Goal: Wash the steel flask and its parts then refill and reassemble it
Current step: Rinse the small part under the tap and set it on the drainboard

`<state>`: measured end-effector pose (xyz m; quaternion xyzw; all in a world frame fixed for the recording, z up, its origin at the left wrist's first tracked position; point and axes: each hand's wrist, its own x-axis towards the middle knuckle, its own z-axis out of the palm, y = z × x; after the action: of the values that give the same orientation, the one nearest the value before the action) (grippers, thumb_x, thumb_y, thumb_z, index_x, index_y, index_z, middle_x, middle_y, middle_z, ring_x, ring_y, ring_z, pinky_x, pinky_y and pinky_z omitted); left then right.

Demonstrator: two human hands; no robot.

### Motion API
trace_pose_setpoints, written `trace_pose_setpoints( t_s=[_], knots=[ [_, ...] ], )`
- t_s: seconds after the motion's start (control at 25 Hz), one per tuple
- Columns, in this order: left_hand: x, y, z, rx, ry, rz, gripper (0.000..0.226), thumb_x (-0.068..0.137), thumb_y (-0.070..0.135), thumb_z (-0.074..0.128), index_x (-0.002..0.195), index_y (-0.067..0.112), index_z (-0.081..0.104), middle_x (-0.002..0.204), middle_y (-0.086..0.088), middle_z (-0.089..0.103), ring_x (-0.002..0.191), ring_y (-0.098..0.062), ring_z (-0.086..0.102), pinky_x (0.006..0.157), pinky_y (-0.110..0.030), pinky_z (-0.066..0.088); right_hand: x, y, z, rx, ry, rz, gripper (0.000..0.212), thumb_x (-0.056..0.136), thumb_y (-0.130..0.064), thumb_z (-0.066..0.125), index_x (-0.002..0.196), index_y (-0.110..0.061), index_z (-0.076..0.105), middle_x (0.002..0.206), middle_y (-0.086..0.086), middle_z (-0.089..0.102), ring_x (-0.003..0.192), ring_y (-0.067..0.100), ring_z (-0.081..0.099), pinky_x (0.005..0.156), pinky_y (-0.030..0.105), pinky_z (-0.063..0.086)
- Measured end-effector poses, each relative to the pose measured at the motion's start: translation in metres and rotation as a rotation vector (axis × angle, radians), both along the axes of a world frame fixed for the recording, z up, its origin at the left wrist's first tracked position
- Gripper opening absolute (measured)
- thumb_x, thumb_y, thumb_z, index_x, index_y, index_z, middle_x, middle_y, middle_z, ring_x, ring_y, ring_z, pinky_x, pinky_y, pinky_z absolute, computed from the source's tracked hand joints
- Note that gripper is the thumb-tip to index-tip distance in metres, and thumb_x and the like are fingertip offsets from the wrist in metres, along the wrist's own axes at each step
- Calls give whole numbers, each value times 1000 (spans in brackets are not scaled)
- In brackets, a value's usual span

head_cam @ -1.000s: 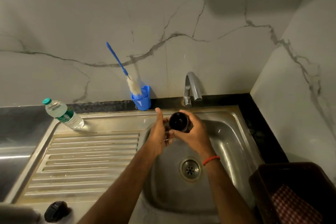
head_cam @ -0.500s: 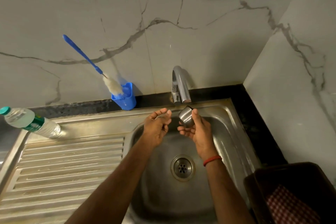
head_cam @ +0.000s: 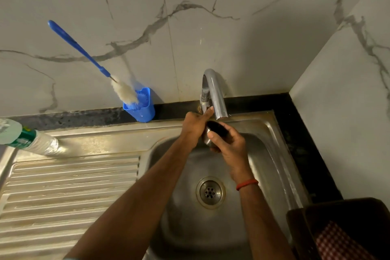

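Over the shiny steel sink [head_cam: 272,154], the right hand [head_cam: 229,143] grips the small steel cap with a dark inside [head_cam: 215,131] just under the curved steel tap [head_cam: 215,95], while the left hand [head_cam: 195,124] has its fingers curled at the tap's base.

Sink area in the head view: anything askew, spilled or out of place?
Only one thing stands out: the plastic water bottle lies on its side on the sink's left rim rather than upright. The bottle brush leans in its blue holder, which looks normal. No spill shows.
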<state>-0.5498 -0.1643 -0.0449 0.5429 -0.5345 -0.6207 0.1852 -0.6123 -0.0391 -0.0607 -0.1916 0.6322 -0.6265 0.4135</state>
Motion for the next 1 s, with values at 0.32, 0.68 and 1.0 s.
trace_pose_setpoints(
  t_s=[0.32, 0.68, 1.0],
  knots=[
    [-8, -12, -5, -227, -292, -213, 39, 104, 45, 50, 81, 15, 58, 74, -1, 61, 72, -17, 62, 78, -39, 57, -7, 2, -6, 67, 336, 65, 70, 68, -16, 91, 129, -27, 57, 113, -19, 64, 104, -16, 58, 80, 6, 48],
    [10, 3, -24, -83, -41, -133, 75, 91, 81, 31, 94, 18, 72, 98, -10, 76, 96, -26, 72, 92, -42, 55, -5, 9, -6, 59, 410, 139, 69, 68, -19, 91, 122, -42, 54, 109, -22, 65, 103, -15, 60, 85, 12, 53],
    [42, 36, -33, 280, 89, 109, 49, 94, 63, 55, 112, 19, 64, 111, -11, 72, 101, -27, 69, 88, -45, 58, 10, 20, -27, 100, 683, 196, 69, 72, -28, 88, 131, -31, 52, 124, -9, 63, 117, 8, 60, 96, 33, 55]
  ],
)
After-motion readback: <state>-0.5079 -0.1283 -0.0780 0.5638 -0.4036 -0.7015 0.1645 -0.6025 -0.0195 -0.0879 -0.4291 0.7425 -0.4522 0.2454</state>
